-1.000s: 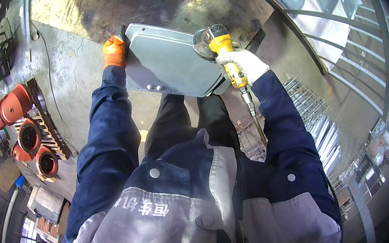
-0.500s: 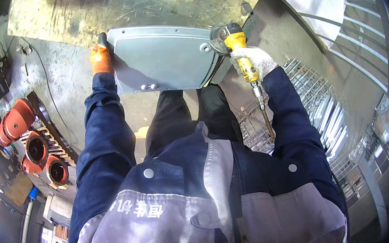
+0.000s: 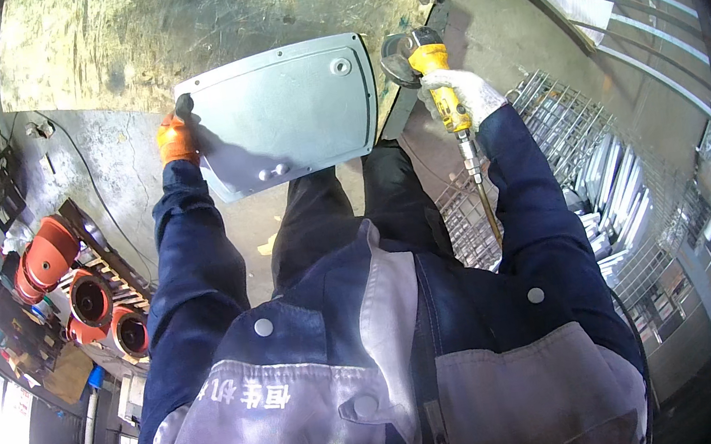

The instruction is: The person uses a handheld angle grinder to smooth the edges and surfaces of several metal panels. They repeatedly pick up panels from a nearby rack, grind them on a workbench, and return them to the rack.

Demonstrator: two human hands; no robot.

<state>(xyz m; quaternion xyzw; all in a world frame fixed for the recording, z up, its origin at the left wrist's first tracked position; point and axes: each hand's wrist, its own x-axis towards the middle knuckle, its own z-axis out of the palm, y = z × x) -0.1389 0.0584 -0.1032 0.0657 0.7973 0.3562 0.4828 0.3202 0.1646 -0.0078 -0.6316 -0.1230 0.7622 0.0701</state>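
Observation:
My left hand (image 3: 177,140), in an orange glove with dark fingertips, is closed on the left edge of a grey metal panel (image 3: 294,108). The panel has rounded corners, small holes along its rim, a round fitting near its far right corner and two small knobs by the near edge. In a white glove, my right hand (image 3: 472,95) wraps round a yellow angle grinder (image 3: 430,58). Its dark disc head (image 3: 396,62) points away from me, a little right of the panel and apart from it. A thin hose (image 3: 488,208) runs from the grinder's near end.
A worn, stained work table (image 3: 105,53) lies beyond the panel. Several red-orange round housings (image 3: 51,251) stand at the left, near a cable (image 3: 88,160) on the floor. On the right are a wire-mesh basket (image 3: 559,116) of metal pieces and a metal-barred rack (image 3: 638,32).
The panel has moved left and turned, its right end swinging away from me. A gap now shows between it and the grinder's disc. My left hand has shifted left and nearer with it.

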